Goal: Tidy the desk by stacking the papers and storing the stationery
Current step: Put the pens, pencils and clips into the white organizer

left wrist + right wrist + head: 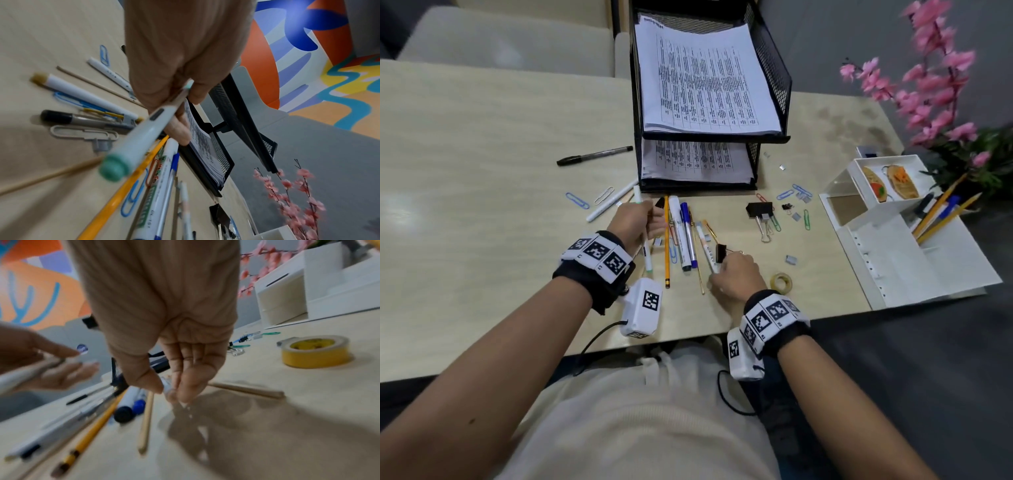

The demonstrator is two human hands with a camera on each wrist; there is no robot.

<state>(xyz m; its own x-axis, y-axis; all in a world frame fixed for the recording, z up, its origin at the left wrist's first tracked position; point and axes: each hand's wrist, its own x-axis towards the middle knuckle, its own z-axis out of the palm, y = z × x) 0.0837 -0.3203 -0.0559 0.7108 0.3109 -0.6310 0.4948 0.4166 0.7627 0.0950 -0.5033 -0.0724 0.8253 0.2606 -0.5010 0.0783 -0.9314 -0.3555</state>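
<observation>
Your left hand [635, 221] grips a white pen [144, 134] with a green cap; your right hand [736, 274] pinches another pen [705, 248] (both just before the paper tray [774, 68]).

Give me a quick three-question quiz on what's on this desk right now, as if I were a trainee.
1. True or false: the left hand grips a white pen with a green cap.
2. Which lies nearest the right hand? A) roll of tape B) black pen C) pink flowers
3. Fill in: the printed papers lie in a black mesh ____.

Key: 1 true; 2 A; 3 tray.
</observation>
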